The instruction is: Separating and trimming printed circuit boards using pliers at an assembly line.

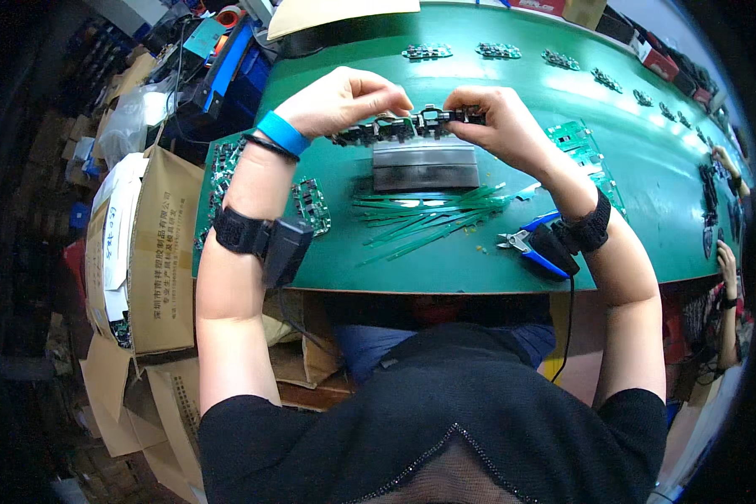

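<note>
A row of joined circuit boards (428, 123) with dark components is held up above a dark metal block (424, 168). My right hand (500, 122) grips its right end between thumb and fingers. My left hand (340, 102) is closed in a pinch at the row's upper edge, left of its middle; its fingertips partly hide what they grip. Thin green strips (428, 220) lie in a loose pile in front of the block. Cutting pliers (525, 244) with blue handles rest right of the strips, partly hidden by the black box on my right wrist.
Circuit board panels (311, 206) lie left on the green table (344, 269), and green boards (581, 151) lie right. Several small boards (498, 51) form a curved line along the far side. Open cardboard boxes (164, 260) stand left. Another person's hands (727, 262) show far right.
</note>
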The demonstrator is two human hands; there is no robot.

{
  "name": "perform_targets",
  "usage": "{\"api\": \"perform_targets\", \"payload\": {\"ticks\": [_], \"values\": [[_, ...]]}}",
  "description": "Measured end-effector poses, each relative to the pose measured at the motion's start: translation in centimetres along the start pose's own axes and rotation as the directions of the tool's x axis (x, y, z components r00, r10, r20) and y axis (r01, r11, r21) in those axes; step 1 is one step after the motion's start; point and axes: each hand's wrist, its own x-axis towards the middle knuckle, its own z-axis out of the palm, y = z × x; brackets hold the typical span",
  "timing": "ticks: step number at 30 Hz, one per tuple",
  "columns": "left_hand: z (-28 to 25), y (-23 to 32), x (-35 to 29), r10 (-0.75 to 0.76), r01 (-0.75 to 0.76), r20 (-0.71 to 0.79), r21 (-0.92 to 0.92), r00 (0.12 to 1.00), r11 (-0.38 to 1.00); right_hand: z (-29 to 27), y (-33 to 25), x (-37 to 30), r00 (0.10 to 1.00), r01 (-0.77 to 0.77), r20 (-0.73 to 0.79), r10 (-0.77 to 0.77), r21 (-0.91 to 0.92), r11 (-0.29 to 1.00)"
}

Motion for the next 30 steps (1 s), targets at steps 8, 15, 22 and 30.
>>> {"api": "perform_targets", "payload": {"ticks": [8, 15, 22, 30], "values": [[2.1, -2.3, -0.6, -0.057, 0.056, -0.14, -0.014, 0.989, 0.998, 0.2, 1.2, 0.4, 0.941, -0.291, 0.186, 0.281, 0.031, 0.956], [2.1, -4.2, 1.1, 0.021, -0.03, -0.171, -0.055, 0.985, 0.998, 1.4, 1.4, -0.3, 0.994, 0.105, 0.007, -0.108, -0.309, 0.945], [-0.8, -9.4, 6.1, -0.025, 0.098, -0.267, 0.263, 0.963, 0.96, 3.1, 7.8, 5.4, 0.999, -0.028, 0.017, 0.037, -0.366, 0.93], [-4.9, -12.7, 7.3, -0.255, 0.237, -0.601, -0.111, 0.757, 0.965, 3.2, 11.0, 5.3, 0.95, -0.296, 0.055, 0.307, -0.153, 0.943]]}}
